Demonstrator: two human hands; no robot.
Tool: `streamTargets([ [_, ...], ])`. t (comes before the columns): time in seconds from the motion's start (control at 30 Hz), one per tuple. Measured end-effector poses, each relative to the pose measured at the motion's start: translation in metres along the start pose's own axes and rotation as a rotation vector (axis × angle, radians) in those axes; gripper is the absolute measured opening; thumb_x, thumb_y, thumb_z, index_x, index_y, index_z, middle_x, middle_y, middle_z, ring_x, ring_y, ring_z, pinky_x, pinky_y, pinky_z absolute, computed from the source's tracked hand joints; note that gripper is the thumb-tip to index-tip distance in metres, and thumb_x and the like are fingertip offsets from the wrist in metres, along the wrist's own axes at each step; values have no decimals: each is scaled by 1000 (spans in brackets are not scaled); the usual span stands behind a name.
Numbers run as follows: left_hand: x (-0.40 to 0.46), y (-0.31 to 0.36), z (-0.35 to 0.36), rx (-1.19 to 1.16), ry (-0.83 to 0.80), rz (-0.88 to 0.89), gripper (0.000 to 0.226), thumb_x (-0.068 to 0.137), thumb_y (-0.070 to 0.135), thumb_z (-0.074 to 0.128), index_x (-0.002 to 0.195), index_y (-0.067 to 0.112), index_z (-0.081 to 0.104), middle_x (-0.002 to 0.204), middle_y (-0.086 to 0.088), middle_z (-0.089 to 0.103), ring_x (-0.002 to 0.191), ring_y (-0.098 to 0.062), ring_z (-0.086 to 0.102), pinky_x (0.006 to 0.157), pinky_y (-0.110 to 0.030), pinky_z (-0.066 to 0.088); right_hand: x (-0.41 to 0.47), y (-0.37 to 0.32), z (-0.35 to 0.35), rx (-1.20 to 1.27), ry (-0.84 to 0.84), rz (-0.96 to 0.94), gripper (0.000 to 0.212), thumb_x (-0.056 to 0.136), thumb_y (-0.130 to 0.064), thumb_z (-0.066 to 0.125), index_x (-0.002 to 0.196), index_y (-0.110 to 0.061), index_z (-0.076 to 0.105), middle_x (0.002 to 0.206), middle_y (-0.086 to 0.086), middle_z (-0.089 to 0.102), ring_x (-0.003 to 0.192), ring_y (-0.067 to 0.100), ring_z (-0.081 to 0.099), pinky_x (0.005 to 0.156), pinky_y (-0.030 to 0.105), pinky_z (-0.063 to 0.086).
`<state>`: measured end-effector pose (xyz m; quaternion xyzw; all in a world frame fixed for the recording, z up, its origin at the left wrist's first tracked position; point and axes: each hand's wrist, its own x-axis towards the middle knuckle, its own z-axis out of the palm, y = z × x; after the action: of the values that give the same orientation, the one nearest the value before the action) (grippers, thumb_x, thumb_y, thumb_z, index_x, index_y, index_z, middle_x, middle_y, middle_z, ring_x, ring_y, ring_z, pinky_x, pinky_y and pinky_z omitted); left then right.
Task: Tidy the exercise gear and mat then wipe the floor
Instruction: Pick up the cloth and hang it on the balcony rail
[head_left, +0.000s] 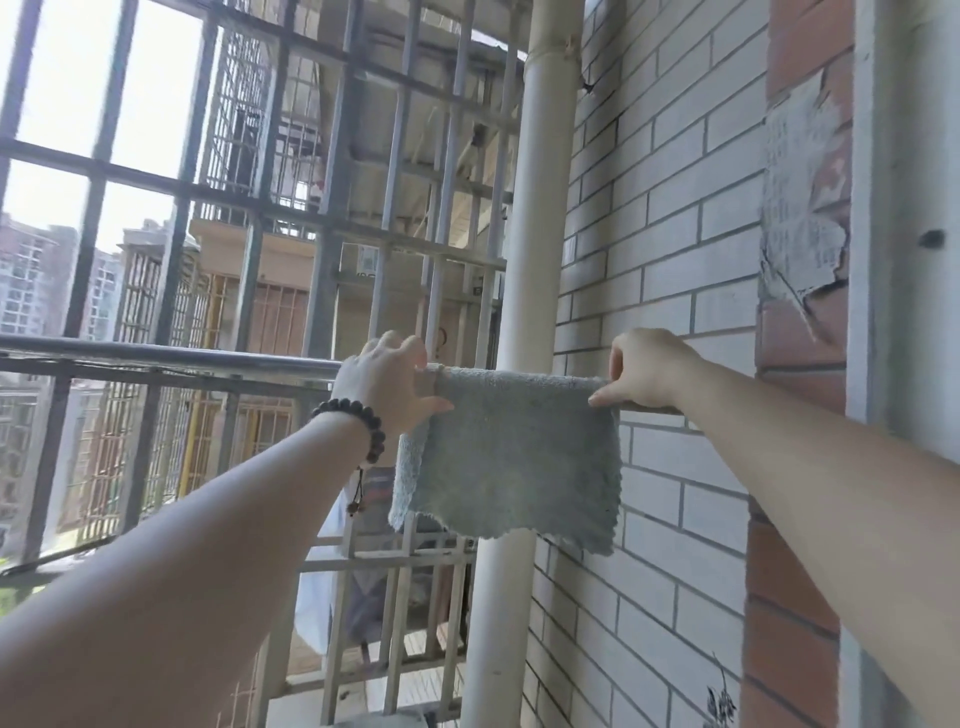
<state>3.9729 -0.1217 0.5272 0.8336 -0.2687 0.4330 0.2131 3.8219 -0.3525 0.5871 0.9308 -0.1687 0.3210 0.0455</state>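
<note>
A grey-blue cleaning cloth hangs folded over a horizontal metal rail on the balcony. My left hand, with a dark bead bracelet at the wrist, grips the cloth's upper left corner at the rail. My right hand pinches the upper right corner, thumb in front and fingers behind. The cloth's lower edge hangs free in front of a white vertical pipe.
Metal security bars enclose the balcony ahead and to the left. A grey brick wall runs along the right, with a red-brick pillar nearer to me. Bags or fabric hang behind the lower bars.
</note>
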Motion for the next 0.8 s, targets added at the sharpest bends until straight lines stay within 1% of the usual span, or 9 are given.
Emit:
streamTargets([
  [0.1, 0, -2, 3, -35, 65, 28, 30, 83, 34, 71, 105, 18, 58, 105, 2, 54, 104, -19, 53, 92, -36, 44, -1, 1, 8, -1, 32, 14, 42, 74, -38, 79, 96, -8, 59, 93, 8, 63, 88, 27, 59, 77, 35, 51],
  [0.2, 4, -7, 3, -152, 113, 13, 8, 90, 19, 62, 96, 18, 66, 98, 3, 60, 91, -19, 58, 87, -38, 49, 3, 2, 8, 56, 57, 0, 23, 79, -25, 76, 89, -8, 64, 89, 8, 66, 85, 26, 61, 71, 31, 48],
  [0.27, 9, -10, 2, -237, 111, -26, 12, 91, 16, 60, 95, 18, 71, 96, 0, 65, 85, -19, 61, 82, -39, 53, 7, 4, 6, 129, 79, 1, 10, 83, -20, 72, 82, -11, 67, 88, 7, 67, 84, 24, 62, 69, 29, 46],
  [0.4, 25, -13, -4, -386, 145, -156, 16, 91, 18, 59, 88, 14, 74, 83, -4, 70, 76, -18, 65, 68, -32, 56, 15, 6, 4, 282, 114, 48, 7, 86, -18, 69, 82, -13, 71, 85, 3, 66, 84, 19, 59, 70, 26, 41],
  [0.53, 41, -23, -13, -386, 169, -347, 28, 91, 17, 55, 66, 13, 68, 61, 0, 59, 54, -9, 51, 47, -21, 37, 24, 8, 5, 386, 179, 149, 7, 85, -17, 70, 83, -10, 73, 79, 4, 63, 79, 18, 55, 69, 22, 37],
  [0.6, 44, -34, -12, -367, 128, -463, 32, 90, 21, 57, 60, 8, 63, 61, -4, 59, 53, -14, 51, 50, -23, 42, 31, 10, 6, 443, 187, 223, 7, 86, -13, 69, 82, -9, 73, 75, 4, 63, 78, 19, 57, 69, 22, 38],
  [0.67, 44, -41, -9, -310, 92, -510, 25, 88, 22, 60, 69, 8, 67, 76, -7, 68, 67, -19, 61, 68, -32, 54, 36, 12, 8, 442, 194, 287, 9, 87, -9, 65, 80, -8, 72, 77, 3, 65, 80, 21, 58, 69, 22, 40],
  [0.73, 42, -43, -6, -246, 94, -454, 18, 90, 19, 58, 81, 11, 71, 90, -7, 70, 80, -22, 64, 79, -39, 56, 41, 13, 12, 398, 245, 292, 12, 89, -10, 60, 83, -7, 70, 91, 8, 70, 88, 26, 62, 71, 24, 43],
  [0.8, 38, -39, -6, -214, 52, -298, 20, 93, 14, 54, 96, 9, 74, 101, -8, 70, 91, -24, 65, 84, -40, 55, 40, 11, 13, 375, 260, 198, 14, 90, -12, 59, 87, -7, 71, 97, 11, 71, 94, 28, 63, 74, 27, 46],
])
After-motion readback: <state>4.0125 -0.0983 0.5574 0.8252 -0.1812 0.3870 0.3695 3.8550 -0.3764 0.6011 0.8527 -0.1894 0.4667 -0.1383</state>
